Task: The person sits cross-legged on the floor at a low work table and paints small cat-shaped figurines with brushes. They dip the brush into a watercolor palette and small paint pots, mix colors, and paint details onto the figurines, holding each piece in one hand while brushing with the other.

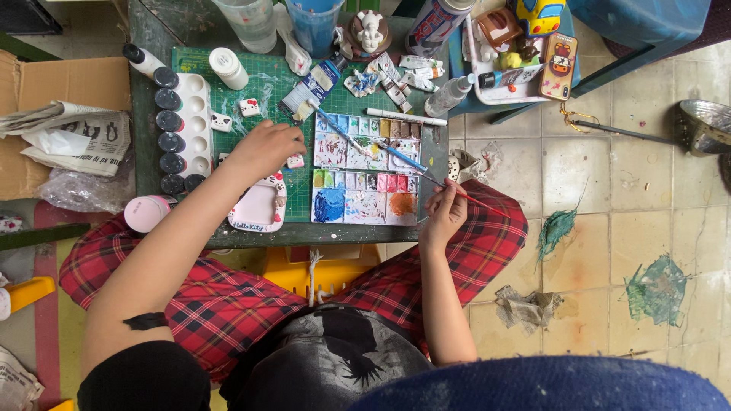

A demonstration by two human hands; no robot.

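My left hand (265,148) rests on the green cutting mat (301,202), its fingertips on a small pink-and-white piece (295,160) just above a pink cat-shaped frame (261,205). At the table's right edge my right hand (445,211) pinches a thin red-handled brush (476,200) beside a white paint palette (365,171) smeared with blue, orange and pink. Two blue-handled brushes (400,157) lie across the palette.
A row of dark paint bottles and a white well tray (186,129) stand left of the mat. Paint tubes, cups (312,23) and a figurine crowd the back. A cardboard box with newspaper (65,129) sits left; rags and paint stains mark the tiled floor right.
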